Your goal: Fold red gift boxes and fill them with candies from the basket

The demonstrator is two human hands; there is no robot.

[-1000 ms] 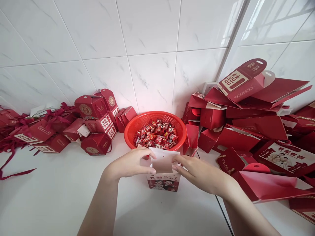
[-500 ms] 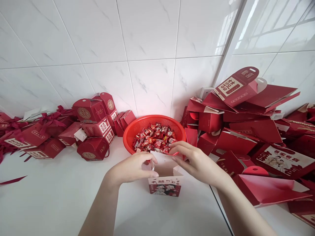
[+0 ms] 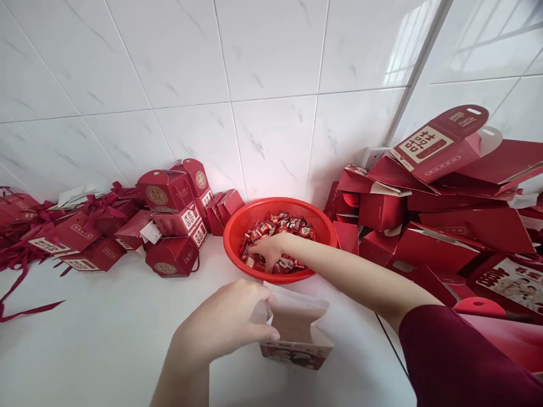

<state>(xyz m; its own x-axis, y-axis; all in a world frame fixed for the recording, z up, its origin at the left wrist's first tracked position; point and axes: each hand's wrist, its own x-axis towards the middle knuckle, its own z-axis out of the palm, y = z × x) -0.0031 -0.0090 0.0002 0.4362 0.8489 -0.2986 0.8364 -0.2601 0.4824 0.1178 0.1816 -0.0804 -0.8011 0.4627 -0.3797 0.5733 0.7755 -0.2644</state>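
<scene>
Just in front of the red basket (image 3: 229, 244), an open paper box (image 3: 297, 357) stands upright on the white worktop (image 3: 127, 345), and the left hand (image 3: 233, 316) holds its left rim between thumb and fingers. The right hand (image 3: 269, 249) is inside the basket, its fingers pointing down among wrapped sweets (image 3: 288, 264); whether they have closed on any, I cannot tell. Left of the basket stand stacked red boxes (image 3: 172, 254); right of it rises a heap of red cartons (image 3: 382, 211). Behind the basket is a tiled wall (image 3: 275, 56).
</scene>
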